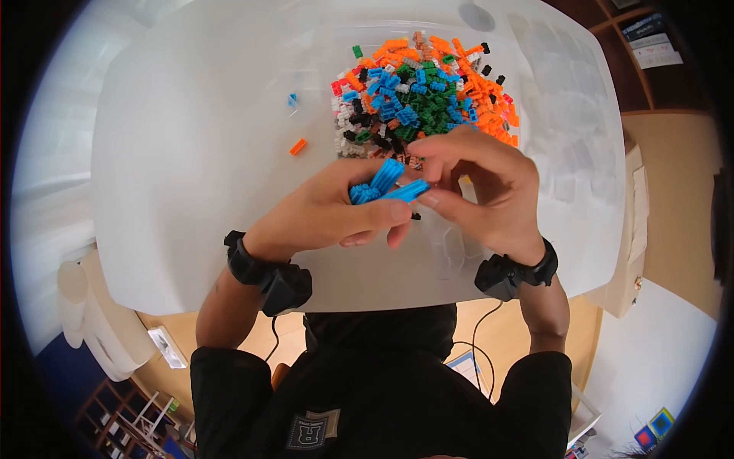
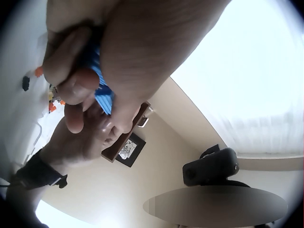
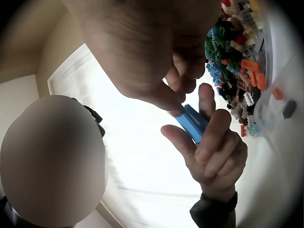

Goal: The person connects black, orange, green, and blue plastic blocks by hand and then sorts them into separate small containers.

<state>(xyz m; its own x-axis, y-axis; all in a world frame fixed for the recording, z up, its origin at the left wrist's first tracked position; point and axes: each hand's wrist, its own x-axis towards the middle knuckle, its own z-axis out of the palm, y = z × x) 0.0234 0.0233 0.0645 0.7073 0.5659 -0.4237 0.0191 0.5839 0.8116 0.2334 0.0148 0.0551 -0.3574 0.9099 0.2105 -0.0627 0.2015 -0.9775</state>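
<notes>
My left hand (image 1: 329,206) grips several blue toy building bricks joined into bars. One long blue bar (image 1: 407,190) points out to the right between thumb and fingers. A second blue bar (image 1: 388,175) slants upward behind it, and a knobbly blue piece (image 1: 363,193) lies nearer the palm. My right hand (image 1: 497,187) pinches at the free end of the long bar, its thumb right at the tip. In the right wrist view the blue bar (image 3: 194,123) spans the space between both hands. The left palm hides part of the bricks.
A big heap of small bricks (image 1: 432,107) in orange, blue, green, white and black lies beyond the hands. A loose orange brick (image 1: 298,147) and a small blue piece (image 1: 292,99) lie to its left. Clear plastic containers (image 1: 566,115) stand along the right side of the white table (image 1: 191,168).
</notes>
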